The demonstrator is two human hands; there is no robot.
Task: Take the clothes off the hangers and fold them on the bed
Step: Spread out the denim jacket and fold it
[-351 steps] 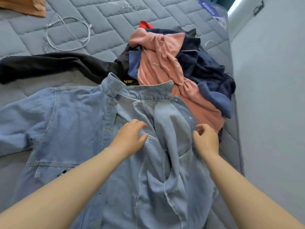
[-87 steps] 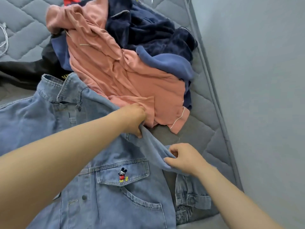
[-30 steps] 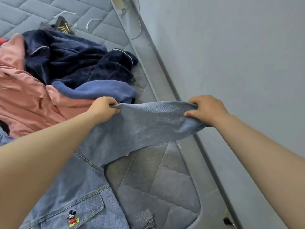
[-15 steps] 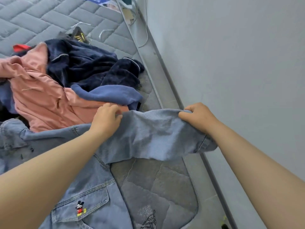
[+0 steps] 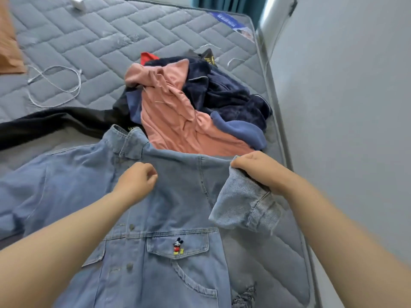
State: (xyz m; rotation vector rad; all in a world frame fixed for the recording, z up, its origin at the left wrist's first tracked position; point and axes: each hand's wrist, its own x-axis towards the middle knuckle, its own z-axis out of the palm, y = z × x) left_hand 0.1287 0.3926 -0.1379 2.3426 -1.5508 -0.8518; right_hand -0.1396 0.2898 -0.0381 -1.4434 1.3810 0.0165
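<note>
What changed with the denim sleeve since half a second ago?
The right hand carried the sleeve inward, from stretched toward the wall to folded across the denim jacket. Both hands kept their grip, the left hand at the shoulder. The clothes pile stayed.

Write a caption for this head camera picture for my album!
Left hand pinches the denim jacket; right hand holds its folded sleeve, beside piled clothes on the bed.

Jacket [image 5: 173, 207] is spread on the bed [image 5: 89, 36], under both hands. Left hand [image 5: 136, 182] is on it just below the collar, and right hand [image 5: 255, 168] is at the shoulder with the sleeve [image 5: 242, 207] hanging under it. Clothes pile [image 5: 189, 112] sits right behind the hands. Cable [image 5: 55, 85] is further back, left of the left hand. Wall [image 5: 344, 107] is right of the right hand.
</note>
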